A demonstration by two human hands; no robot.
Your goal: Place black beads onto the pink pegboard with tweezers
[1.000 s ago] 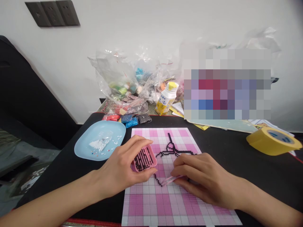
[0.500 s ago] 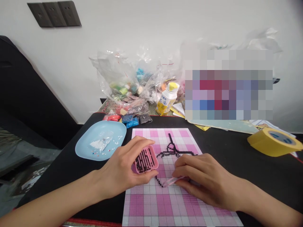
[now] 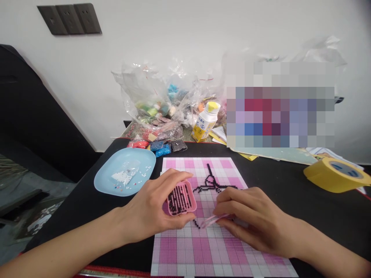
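My left hand (image 3: 158, 202) grips a small pink tray (image 3: 182, 197) by its edges; black beads lie in rows in its grooves. Pale pink tweezers (image 3: 214, 220) are pinched in my right hand (image 3: 252, 220), their tips pointing left, close to a short line of black beads on the pegboard. The pink and white checked pegboard (image 3: 185, 256) lies flat under both hands. Black beads (image 3: 214, 184) form a branching outline on its upper part, partly hidden by my right hand.
A blue plate (image 3: 102, 177) with white beads stands at the left. Bead bags (image 3: 164, 150), a yellow and white bottle (image 3: 205, 122) and clear plastic bags (image 3: 133, 92) are behind the board. Yellow tape (image 3: 321, 177) lies at the right.
The pink tray in my left hand has shifted slightly right and down, covering more of the bead line. The tweezers in my right hand have moved slightly right.
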